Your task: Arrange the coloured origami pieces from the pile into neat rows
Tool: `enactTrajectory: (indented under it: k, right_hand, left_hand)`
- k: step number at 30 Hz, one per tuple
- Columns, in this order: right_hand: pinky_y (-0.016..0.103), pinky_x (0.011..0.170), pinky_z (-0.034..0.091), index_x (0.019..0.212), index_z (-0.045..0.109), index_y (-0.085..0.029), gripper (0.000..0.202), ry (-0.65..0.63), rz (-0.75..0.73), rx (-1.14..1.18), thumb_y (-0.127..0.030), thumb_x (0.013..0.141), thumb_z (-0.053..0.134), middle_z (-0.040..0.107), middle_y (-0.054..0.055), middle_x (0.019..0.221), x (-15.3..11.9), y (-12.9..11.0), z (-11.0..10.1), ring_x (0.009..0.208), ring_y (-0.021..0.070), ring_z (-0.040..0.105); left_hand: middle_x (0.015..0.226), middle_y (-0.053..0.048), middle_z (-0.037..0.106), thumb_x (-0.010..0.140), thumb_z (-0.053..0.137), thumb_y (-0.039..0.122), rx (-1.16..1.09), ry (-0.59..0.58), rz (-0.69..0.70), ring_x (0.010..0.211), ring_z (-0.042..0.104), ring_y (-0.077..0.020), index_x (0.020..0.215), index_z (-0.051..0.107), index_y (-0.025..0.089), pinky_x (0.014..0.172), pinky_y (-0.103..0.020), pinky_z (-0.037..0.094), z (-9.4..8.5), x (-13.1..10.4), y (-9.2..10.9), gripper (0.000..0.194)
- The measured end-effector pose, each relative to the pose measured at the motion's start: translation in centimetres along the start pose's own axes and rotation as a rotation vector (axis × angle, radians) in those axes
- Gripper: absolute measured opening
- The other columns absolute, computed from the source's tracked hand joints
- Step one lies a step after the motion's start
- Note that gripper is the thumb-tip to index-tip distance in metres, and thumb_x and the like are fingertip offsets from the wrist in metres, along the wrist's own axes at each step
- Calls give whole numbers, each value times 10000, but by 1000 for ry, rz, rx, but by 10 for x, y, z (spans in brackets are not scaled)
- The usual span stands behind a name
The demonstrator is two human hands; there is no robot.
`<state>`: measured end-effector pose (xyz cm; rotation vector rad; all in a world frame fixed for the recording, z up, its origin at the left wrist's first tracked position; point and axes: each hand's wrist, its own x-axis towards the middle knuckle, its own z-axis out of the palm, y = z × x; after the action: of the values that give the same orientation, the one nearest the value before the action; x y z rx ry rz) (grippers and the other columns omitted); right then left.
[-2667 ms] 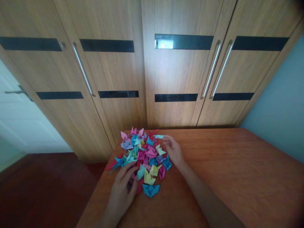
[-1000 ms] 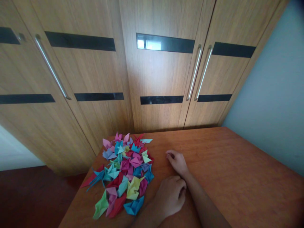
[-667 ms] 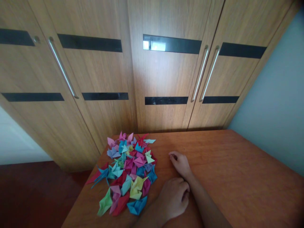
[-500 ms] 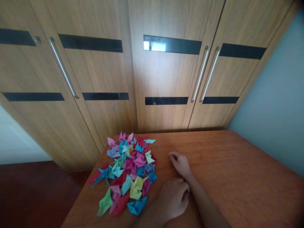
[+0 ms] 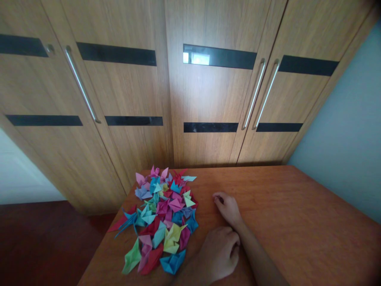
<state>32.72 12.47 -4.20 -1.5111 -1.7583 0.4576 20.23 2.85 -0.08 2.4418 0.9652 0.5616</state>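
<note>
Left hand (image 5: 220, 252) and right hand (image 5: 228, 208) have drawn away from the pile since the first frame and now sit to its right. Beyond them the wardrobe (image 5: 208, 91) stands behind the far edge of the worktop (image 5: 297, 222). Folded paper (image 5: 175, 205) in many colours heaps from the far left corner down along the left edge, where a red piece (image 5: 122, 221) reaches the brink. Judging by this, the step in hand is a pause beside the pile. Handling any piece would call for uncrossing the arms, then a light pinch, since thin folds would crush easily. The left arm crosses low, its knuckles against the right forearm; the right hand lies farther off, wrist bent inward. Each grip is curled, fingers folded in, with no paper visible. Nearest the left forearm lies a blue piece (image 5: 173, 262).
</note>
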Motion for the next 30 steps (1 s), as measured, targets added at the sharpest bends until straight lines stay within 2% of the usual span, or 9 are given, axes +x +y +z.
enactTrajectory:
  k: [10,20,30]
  right_hand:
    - [282,827,466,918,677,-215,260,-8,25,-9,-218,798,446,692,33,950,1,1,1,888,173,628]
    - [276,816,459,912,676,-213,268,-6,9,-34,-212,801,431,691,33,935,0,-2,1,877,171,623]
    - [272,816,461,916,674,-216,266,-4,26,-45,-211,802,434,691,29,942,1,-4,1,876,171,627]
  left_hand:
    - [852,19,610,792,491,145,-1,16,7,785,558,-142,836,527,229,670,-240,390,3,-3,-2,101]
    - [827,14,595,775,501,127,3,19,10,757,545,-136,793,510,215,644,-234,382,0,-3,0,90]
    - [883,-7,594,791,508,133,8,-28,-10,821,547,-151,839,521,209,709,-246,405,-3,-4,2,90]
